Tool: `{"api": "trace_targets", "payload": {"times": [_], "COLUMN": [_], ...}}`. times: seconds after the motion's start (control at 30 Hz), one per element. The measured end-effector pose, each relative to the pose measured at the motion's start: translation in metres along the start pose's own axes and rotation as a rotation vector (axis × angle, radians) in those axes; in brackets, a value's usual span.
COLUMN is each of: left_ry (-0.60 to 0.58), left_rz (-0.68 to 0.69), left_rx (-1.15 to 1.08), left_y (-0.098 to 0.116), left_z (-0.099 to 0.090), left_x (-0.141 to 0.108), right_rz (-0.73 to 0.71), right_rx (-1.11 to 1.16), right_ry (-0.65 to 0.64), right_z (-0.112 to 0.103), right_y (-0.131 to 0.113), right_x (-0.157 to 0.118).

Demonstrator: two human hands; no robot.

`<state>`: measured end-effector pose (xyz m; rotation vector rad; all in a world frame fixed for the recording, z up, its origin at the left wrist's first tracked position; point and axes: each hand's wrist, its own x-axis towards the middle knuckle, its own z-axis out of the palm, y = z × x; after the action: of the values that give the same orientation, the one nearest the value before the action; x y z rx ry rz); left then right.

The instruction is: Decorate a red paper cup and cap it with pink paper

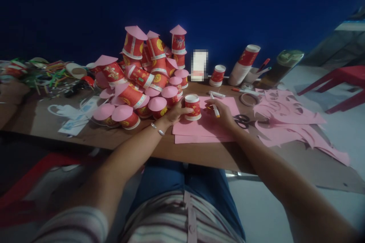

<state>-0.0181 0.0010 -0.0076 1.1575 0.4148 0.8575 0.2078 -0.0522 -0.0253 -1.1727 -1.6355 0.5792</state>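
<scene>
My left hand (179,113) is wrapped round the side of a red paper cup (193,108) with a white rim, upright over stacked pink sheets (199,131). To its right, my right hand (221,113) holds a white marker (214,105) with an orange end pointing down, a little apart from the cup. A white cap or second pen (217,94) lies just behind the sheets. Black scissors (242,121) rest by my right wrist, on the sheets' right edge.
Many red cups with pink cone tops (137,76) are piled on the left. Pink paper scraps (288,115), a tape roll (249,99), stacked cups (245,64) and a bottle (281,68) stand right. A person's hand (13,89) shows far left.
</scene>
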Motion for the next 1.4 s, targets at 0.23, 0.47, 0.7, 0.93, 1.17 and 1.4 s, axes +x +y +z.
{"api": "trace_targets", "payload": {"times": [0.23, 0.47, 0.7, 0.93, 1.17, 1.4], "left_ry": [-0.154, 0.110, 0.229, 0.168, 0.290, 0.258], "left_rz": [-0.070, -0.054, 0.071, 0.101, 0.054, -0.061], "left_rx": [0.123, -0.007, 0.176, 0.381, 0.248, 0.042], "left_y": [-0.001, -0.009, -0.014, -0.011, -0.006, -0.007], "left_z": [-0.004, -0.002, 0.001, 0.003, 0.001, -0.001], "left_x": [0.000, 0.009, 0.017, 0.017, 0.014, 0.013], "right_rz": [0.059, 0.298, 0.277, 0.141, 0.138, 0.245], "right_rx": [-0.013, 0.413, 0.411, 0.281, 0.312, 0.490], "right_ry": [0.057, 0.077, 0.113, 0.039, 0.068, 0.106], "right_z": [0.001, 0.002, 0.025, 0.036, 0.022, 0.024], "right_y": [-0.007, -0.019, -0.023, -0.025, -0.031, -0.034], "right_x": [-0.002, 0.024, 0.044, 0.031, 0.022, 0.025]}}
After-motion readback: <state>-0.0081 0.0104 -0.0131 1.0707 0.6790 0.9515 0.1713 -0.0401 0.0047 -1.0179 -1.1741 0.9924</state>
